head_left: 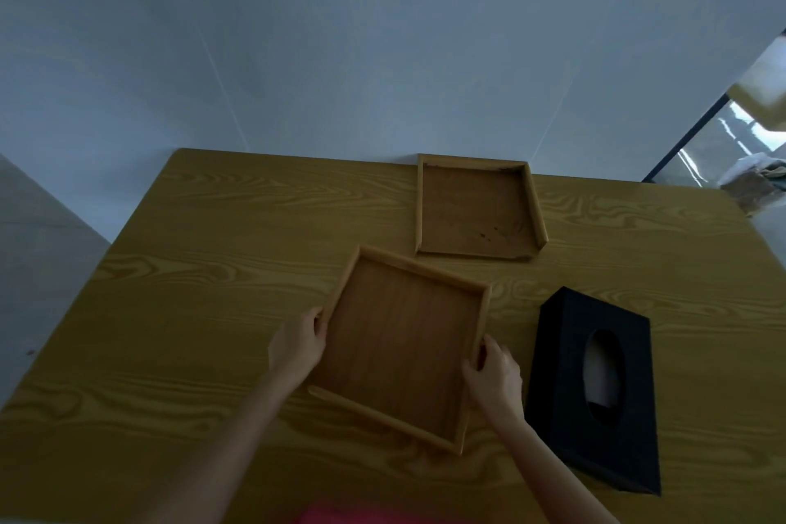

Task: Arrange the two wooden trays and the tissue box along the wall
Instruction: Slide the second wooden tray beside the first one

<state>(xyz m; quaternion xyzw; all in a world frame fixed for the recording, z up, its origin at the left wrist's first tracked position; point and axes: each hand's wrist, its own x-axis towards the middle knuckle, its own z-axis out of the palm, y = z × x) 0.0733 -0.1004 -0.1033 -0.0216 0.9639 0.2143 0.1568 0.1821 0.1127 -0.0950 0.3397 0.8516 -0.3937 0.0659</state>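
Note:
A square wooden tray (400, 345) lies turned at an angle in the middle of the wooden table (212, 268). My left hand (297, 342) grips its left rim and my right hand (493, 374) grips its right rim. A second wooden tray (476, 208) sits at the back of the table, its far edge against the wall (340, 55). A black tissue box (595, 387) with an oval opening and white tissue inside lies flat to the right of my right hand.
The table's left edge drops to a grey floor (38, 251). At the far right stands a glass panel (723, 149) with a dark frame. Bare tabletop stretches along the wall to the left of the back tray.

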